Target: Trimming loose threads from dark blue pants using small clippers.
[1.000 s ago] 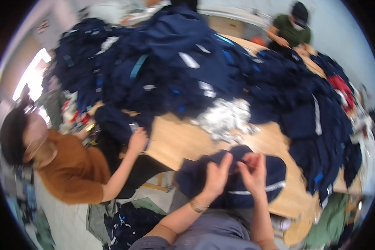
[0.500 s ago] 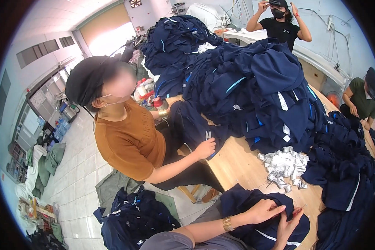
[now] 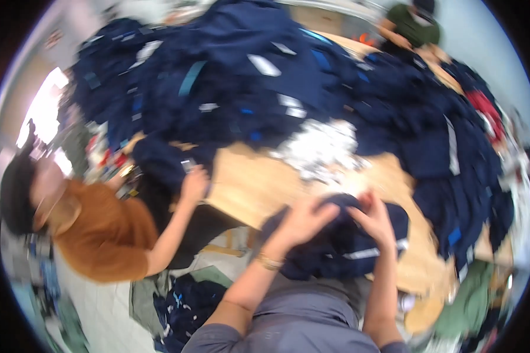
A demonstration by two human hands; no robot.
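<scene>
Both hands down on one dark navy garment at the near edge of the wooden worktop, directly ahead of the body. Left hand flat across the garment's left upper part, fingers spread and pointing toward the right, pressing on cloth more than pinching it. Right hand on the garment's upper right, fingers curled into a fold near the top; whether closed fully on the cloth, hard to tell through the blur. Fingertips of the two hands close together, nearly meeting over the garment's middle.

Garment bunched, long axis running roughly left to right across the view, a pale stripe near its lower right edge. Lying under and just below both hands, so no reach needed from either; left hand covering slightly more of it, right hand closer to the stripe.

Beyond, just past the fingertips, a heap of small white scraps on the bare wood. Farther back, a large pile of navy garments covering most of the worktop. At the left, a co-worker in an orange top, with one hand on another navy piece at the worktop's left edge. At the far end, another person in green.
</scene>
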